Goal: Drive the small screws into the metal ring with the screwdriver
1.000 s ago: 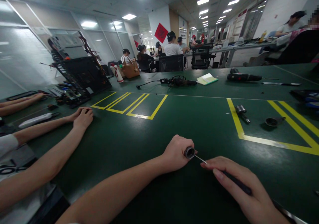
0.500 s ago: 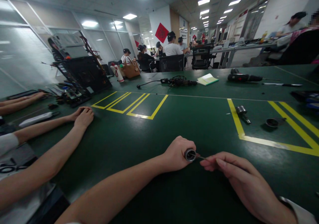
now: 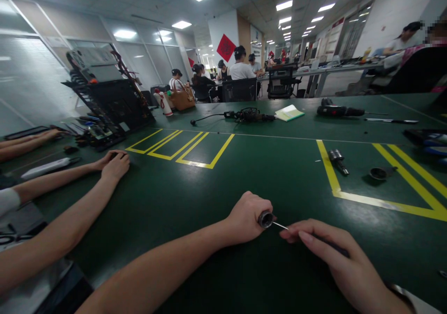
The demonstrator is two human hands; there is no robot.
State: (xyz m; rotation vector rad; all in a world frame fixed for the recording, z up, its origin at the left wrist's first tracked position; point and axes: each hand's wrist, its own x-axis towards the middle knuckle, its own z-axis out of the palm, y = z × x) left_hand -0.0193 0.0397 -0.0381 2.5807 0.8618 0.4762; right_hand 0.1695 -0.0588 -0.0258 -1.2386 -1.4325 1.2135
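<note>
head view: the work looks under way and unfinished: the tube (image 3: 266, 219) and the thin tool (image 3: 280, 226) are both in hand above the near part of the green table (image 3: 181, 197). well apart from them, within the yellow tape (image 3: 328, 170) at the right, lie a metal piece (image 3: 337, 160) and a cup (image 3: 379, 174); how much is done and how much is left cannot be told. the left hand (image 3: 248, 218) is wrapped around the tube, and the right hand (image 3: 344, 253) pinches the tool; the hands are apart, the tool bridging the gap. its tip meets the tube's rim or goes just past it, i cannot tell which. the tube looks round, hollow and dark grey, its mouth towards the wearer, its inside too dark to read.
</note>
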